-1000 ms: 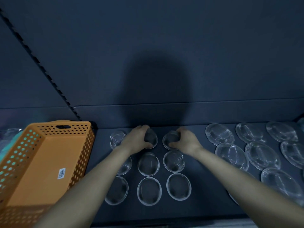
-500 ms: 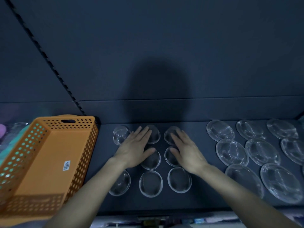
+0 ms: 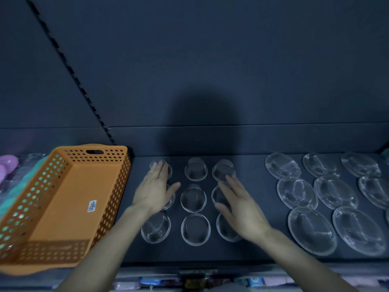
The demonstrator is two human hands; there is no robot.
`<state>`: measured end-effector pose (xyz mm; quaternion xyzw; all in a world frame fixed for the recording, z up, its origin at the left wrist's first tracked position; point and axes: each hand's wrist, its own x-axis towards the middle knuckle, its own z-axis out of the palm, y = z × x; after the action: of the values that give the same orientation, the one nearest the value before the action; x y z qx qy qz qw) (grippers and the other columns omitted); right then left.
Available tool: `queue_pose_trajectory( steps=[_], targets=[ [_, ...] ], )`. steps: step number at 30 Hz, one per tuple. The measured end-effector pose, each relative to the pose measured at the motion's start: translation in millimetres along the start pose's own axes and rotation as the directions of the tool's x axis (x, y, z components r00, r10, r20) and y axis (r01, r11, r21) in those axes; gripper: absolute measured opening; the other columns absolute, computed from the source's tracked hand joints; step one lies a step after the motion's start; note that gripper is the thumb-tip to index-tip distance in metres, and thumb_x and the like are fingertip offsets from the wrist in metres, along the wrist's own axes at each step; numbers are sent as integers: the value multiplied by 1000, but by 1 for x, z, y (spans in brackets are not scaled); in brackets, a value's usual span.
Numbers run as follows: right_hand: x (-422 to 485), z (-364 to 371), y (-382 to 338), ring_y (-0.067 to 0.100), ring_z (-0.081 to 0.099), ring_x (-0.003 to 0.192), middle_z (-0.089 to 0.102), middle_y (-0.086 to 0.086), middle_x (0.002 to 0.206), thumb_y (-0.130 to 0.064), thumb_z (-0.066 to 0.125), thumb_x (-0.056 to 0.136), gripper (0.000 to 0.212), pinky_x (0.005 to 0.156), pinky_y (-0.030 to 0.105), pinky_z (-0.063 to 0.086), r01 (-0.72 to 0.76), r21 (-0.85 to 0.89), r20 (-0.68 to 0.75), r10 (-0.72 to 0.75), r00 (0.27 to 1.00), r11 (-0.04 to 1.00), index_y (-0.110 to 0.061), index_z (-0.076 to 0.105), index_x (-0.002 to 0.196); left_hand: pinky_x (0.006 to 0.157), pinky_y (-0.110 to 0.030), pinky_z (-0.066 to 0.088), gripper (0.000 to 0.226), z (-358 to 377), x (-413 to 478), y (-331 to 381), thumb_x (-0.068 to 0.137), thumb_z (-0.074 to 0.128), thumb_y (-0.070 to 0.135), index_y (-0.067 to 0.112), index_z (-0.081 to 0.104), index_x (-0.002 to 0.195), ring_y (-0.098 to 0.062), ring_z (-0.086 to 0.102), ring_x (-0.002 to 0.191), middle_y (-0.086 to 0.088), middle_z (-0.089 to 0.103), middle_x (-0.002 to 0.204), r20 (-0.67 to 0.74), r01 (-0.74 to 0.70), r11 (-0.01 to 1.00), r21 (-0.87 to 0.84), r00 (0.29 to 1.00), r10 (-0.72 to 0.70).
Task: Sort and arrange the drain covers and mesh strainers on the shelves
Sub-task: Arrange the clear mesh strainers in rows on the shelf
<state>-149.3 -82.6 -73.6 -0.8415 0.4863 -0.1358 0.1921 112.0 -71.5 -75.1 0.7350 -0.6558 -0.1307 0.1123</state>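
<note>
My left hand [image 3: 154, 193] flat, fingers straight, over small clear round mesh strainers [image 3: 193, 199] gridded lower centre on the dark shelf [image 3: 267, 190], right hand [image 3: 237, 205] flat likewise, larger clear round drain covers [image 3: 296, 192] right, orange perforated plastic basket [image 3: 69, 197] lower left.

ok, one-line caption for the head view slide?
Shelf sorting: left hand and right hand flat over small clear strainers, orange basket at left.

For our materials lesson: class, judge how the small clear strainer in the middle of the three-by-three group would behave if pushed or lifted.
The middle strainer looks like thin clear plastic, so probably light and flexible. It sits broad and low on the dark shelf, so it would likely slide, not tip.
</note>
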Motion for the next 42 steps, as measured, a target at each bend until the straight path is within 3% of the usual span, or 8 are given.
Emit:
queue_pose_trajectory(
  steps=[5, 10, 16, 27, 33, 35, 38, 42],
  targets=[
    [-11, 16, -5, 12, -4, 146, 3, -3, 160, -49, 46, 93, 64, 118, 26, 10, 0, -62, 54, 3, 999, 998, -23, 26, 148, 117, -30, 11, 77, 6, -8, -1, 94, 41, 53, 10, 12, 151, -15, -2, 147, -4, 3, 160, 21, -13, 999, -33, 1000, 14],
    [-13, 14, -8, 14, -3, 147, 6, 0, 160, -48, 46, 93, 63, 119, 28, 9, 9, -79, 44, -5, 999, 997, -22, 27, 147, 118, -28, 4, 70, 6, -15, -2, 97, 39, 47, 10, 13, 151, -16, -3, 147, -5, 1, 160, -2, -55, 998, -18, 998, 55],
    [-28, 20, -9, 12, -10, 145, 6, -1, 160, -51, 43, 93, 62, 117, 25, 3, 39, -90, 27, -36, 999, 995, -25, 27, 148, 116, -27, 11, 59, 12, -47, -11, 98, 34, 46, 20, 25, 149, -4, -8, 143, 6, 6, 160, -31, -86, 989, -123, 996, 83],
    [-34, 16, -21, 20, -5, 147, 8, 4, 159, -49, 41, 95, 61, 120, 32, 4, 51, -166, 32, -46, 998, 985, -22, 28, 147, 116, -27, 5, 66, 11, -68, -11, 97, 30, 53, 21, 13, 152, -4, -15, 141, 6, -4, 160, -10, -63, 996, -62, 998, 63],
    [-55, 7, -29, 9, 4, 145, 17, -4, 157, -29, 41, 99, 47, 112, 14, 5, 62, -63, -77, -67, 995, 996, -21, 35, 145, 112, -19, 10, 68, -2, -98, 15, 90, 12, 64, 32, 18, 150, 7, -11, 140, 21, -1, 155, -3, -289, 956, -52, 957, 290],
    [-67, 9, -27, 9, 8, 145, 21, -4, 156, -27, 42, 98, 46, 112, 15, 9, 44, -71, -82, -50, 995, 996, -20, 37, 143, 115, -25, 11, 60, 0, -110, 26, 95, 22, 58, 29, 29, 147, 2, -1, 143, 18, 13, 154, 30, -381, 924, -32, 924, 382],
    [-80, 15, -23, 6, 4, 145, 17, -7, 157, -29, 40, 98, 47, 112, 15, 10, 36, -96, -49, -41, 998, 995, -21, 33, 145, 103, -29, 41, 47, 4, -122, 34, 88, 60, 44, 24, 58, 130, -10, 42, 133, 10, 50, 140, 10, -493, 857, 149, 867, 498],
    [-81, 17, -21, 7, 7, 145, 21, -6, 156, -28, 42, 97, 48, 111, 16, 9, 29, -92, -55, -34, 998, 995, -20, 36, 144, 95, -26, 49, 47, 8, -129, 37, 81, 70, 40, 21, 64, 123, -10, 53, 123, 7, 58, 133, -25, -490, 855, 171, 865, 501]
  ],
)
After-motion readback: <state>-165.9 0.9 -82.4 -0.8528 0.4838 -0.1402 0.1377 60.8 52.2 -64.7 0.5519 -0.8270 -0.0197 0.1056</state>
